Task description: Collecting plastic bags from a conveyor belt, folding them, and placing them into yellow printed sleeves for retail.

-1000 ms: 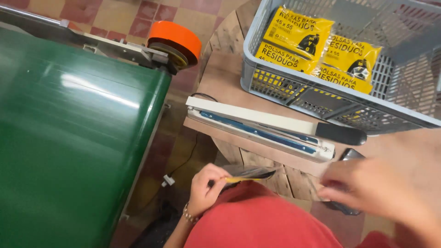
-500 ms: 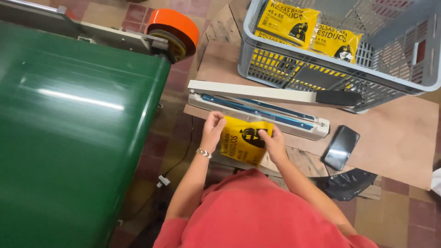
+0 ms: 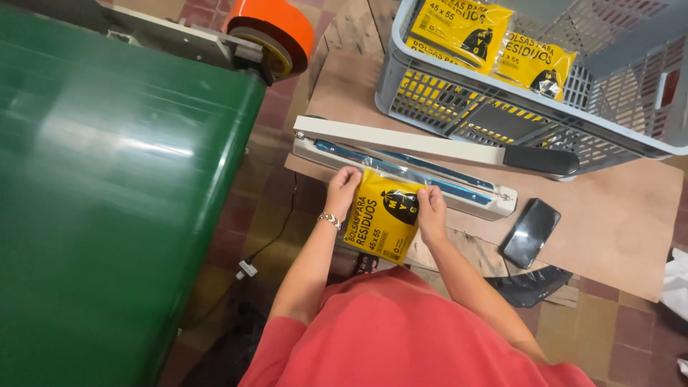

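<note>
Seen from the head camera, looking straight down: both hands hold one yellow packet [image 3: 383, 215] with black print at the front edge of a white heat sealer [image 3: 401, 166]. The left hand [image 3: 342, 190] pinches the packet's upper left corner, its fingers [image 3: 349, 175] closed on the edge; a beaded bracelet [image 3: 329, 219] sits at that wrist. The right hand [image 3: 432, 210] grips the upper right corner, fingers curled shut on the film. The packet's clear top strip lies across the sealer's blue bar [image 3: 401, 166], while its yellow body hangs over the near edge of the desk [image 3: 616, 215], toward the person's red shirt [image 3: 401, 337].

The sealer's long white arm [image 3: 401, 140], ending in a black handle [image 3: 539, 159], stands raised, slanting above the bar and apart from the packet. Behind the sealer a grey plastic crate [image 3: 530, 118] rests on the desk; inside it lie more yellow packets [image 3: 494, 43] of the same kind. A black phone [image 3: 531, 233] lies face up just right of the sealer. Black plastic film [image 3: 530, 283] hangs below the desk edge near the phone.

To the left, a broad green conveyor belt [image 3: 115, 179] fills the view, with an orange roll [image 3: 276, 25] at its far end. A cable with a white plug [image 3: 247, 269] lies on the tiled floor [image 3: 236, 236] between belt and desk.
</note>
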